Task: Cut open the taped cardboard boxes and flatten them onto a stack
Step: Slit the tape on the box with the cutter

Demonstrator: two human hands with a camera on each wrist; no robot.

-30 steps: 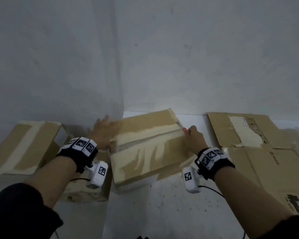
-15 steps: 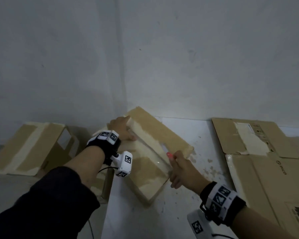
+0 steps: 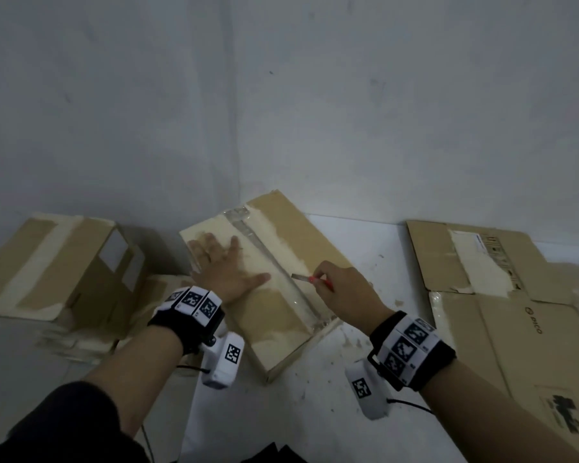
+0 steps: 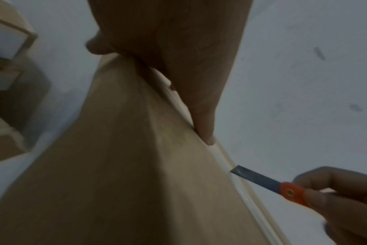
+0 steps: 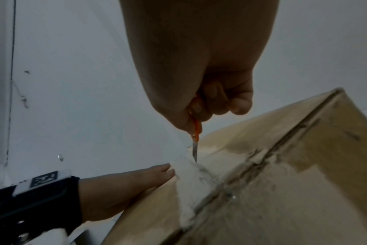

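Note:
A taped cardboard box (image 3: 281, 309) lies on the white floor in front of me, its clear-taped centre seam (image 3: 274, 262) running from far left to near right. My left hand (image 3: 228, 265) presses flat on the box's left flap with fingers spread. My right hand (image 3: 341, 285) grips a small cutter with a red handle (image 3: 318, 280); its blade (image 3: 298, 277) points left at the seam. In the left wrist view the blade (image 4: 253, 176) tip sits beside the seam ridge. In the right wrist view the blade (image 5: 194, 152) points down at the taped top of the box (image 5: 262, 190).
Flattened cardboard sheets (image 3: 502, 295) lie on the floor at the right. Another taped box (image 3: 57, 269) with white labels stands at the left, with more cardboard (image 3: 84, 339) below it. A grey wall (image 3: 315, 111) rises right behind the boxes.
The box has been turned so its seam runs diagonally and now lies flat. My left hand moved from its far edge onto the top, and my right hand brought the cutter to the seam.

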